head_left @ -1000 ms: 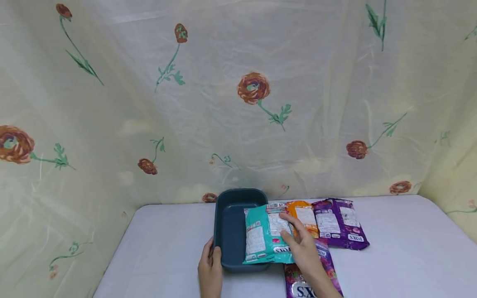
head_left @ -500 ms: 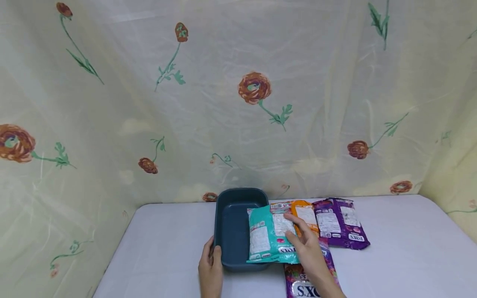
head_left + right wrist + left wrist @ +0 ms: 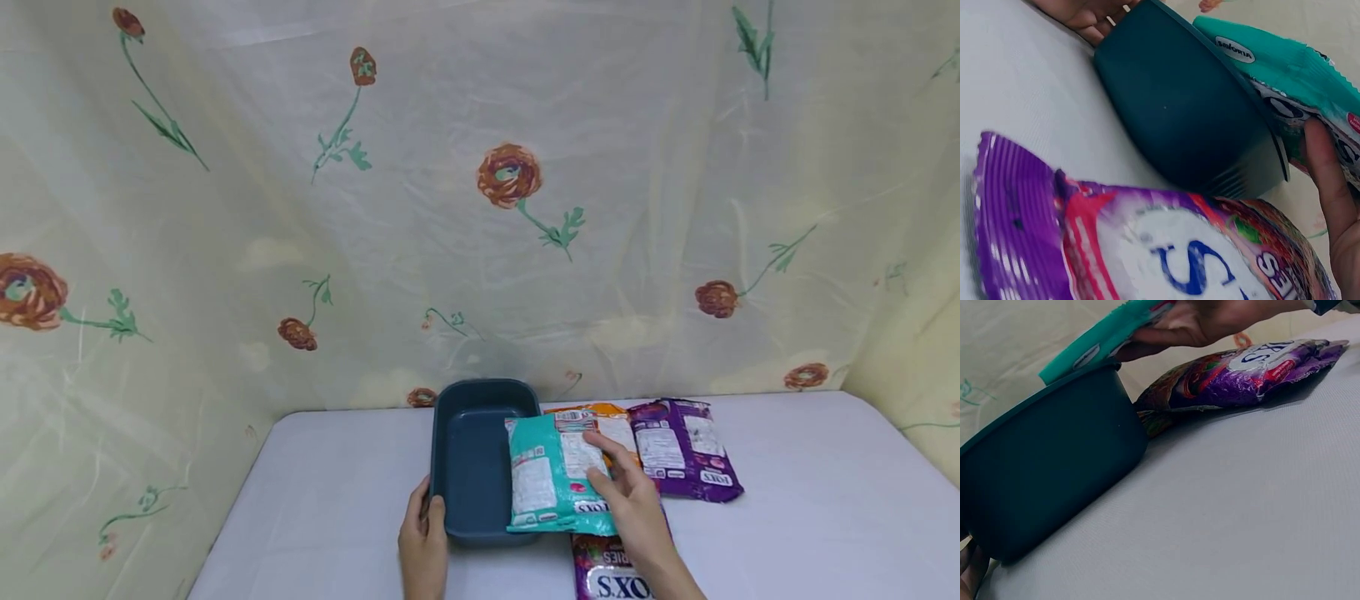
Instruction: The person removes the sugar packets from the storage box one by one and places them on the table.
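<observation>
In the head view my left hand (image 3: 423,540) holds the near left corner of a dark blue plastic bin (image 3: 487,540), thumb on the front wall and fingers along the left side. My right hand (image 3: 632,504) grips a teal Fox's candy bag (image 3: 534,483), with thumb and index finger showing on its printed face. The bag lies tilted over the bin's right rim, partly above the opening, as the left wrist view also shows. Inside, the visible part of the bin shows a bare floor. Below the right hand lies a purple Fox's berries bag (image 3: 1166,244), close against the bin's right side.
An orange bag (image 3: 618,433), partly covered by the teal one, lies behind the right hand. A second purple bag (image 3: 686,450) lies to its right. All rest on a white-covered table (image 3: 330,500), backed by a flowered curtain (image 3: 420,208).
My right hand and the teal bag have moved a little to the right, baring more of the bin's inside and covering more of the orange bag. My left hand and the bin stay put.
</observation>
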Action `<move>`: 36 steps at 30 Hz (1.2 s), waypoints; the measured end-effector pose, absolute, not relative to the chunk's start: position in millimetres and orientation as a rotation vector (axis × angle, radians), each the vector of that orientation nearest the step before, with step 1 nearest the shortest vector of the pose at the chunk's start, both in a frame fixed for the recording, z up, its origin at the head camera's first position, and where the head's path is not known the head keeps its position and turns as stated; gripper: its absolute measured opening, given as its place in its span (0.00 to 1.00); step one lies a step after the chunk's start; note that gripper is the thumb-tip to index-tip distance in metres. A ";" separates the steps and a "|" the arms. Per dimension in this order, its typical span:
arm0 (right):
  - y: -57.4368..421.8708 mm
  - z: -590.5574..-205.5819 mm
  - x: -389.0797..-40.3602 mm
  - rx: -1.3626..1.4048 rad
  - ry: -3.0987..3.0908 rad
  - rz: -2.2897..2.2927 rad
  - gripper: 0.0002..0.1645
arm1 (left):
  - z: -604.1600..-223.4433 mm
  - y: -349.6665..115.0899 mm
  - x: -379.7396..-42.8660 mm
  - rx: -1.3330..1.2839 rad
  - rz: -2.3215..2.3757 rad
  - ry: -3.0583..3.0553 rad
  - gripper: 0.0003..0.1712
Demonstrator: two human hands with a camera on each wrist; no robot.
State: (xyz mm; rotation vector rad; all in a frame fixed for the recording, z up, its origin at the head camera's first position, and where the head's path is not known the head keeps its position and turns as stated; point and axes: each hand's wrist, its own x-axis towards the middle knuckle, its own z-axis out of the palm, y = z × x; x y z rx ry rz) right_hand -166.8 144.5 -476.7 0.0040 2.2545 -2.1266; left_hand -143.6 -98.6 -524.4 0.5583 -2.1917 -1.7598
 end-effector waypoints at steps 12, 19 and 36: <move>156.8 -481.5 -165.5 -0.131 2.294 -2.175 0.29 | -525.7 -99.0 -145.8 0.550 -1.744 -2.178 0.21; 163.5 -483.0 -161.8 -0.131 2.279 -2.193 0.29 | -526.3 -98.1 -145.2 0.548 -1.751 -2.178 0.21; 175.6 -480.3 -154.3 -0.098 2.169 -2.227 0.31 | -523.9 -97.2 -143.3 0.558 -1.751 -2.179 0.21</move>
